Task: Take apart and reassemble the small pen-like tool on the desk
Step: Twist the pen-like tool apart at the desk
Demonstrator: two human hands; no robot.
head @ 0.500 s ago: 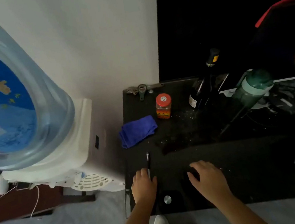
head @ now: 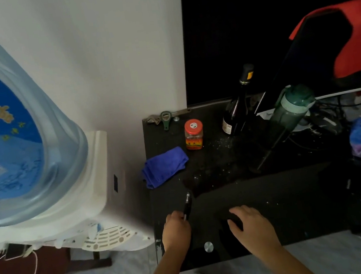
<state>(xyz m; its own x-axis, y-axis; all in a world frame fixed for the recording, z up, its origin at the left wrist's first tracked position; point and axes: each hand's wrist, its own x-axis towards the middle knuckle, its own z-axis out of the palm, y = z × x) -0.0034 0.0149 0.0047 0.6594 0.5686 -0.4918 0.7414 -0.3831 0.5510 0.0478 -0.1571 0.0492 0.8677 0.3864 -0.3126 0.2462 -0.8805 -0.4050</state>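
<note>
We had the pen [head: 187,204] pinched at its near end in our left hand [head: 176,230], long axis pointing away across the desk [head: 275,193]. Right hand [head: 252,225] lay empty, fingers loosely curled, just right of it, nearest the free end.

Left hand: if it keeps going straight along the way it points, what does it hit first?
The left hand, holding the pen-like tool, points up the desk. Probably the blue cloth comes first, though depth is hard to judge.
</note>
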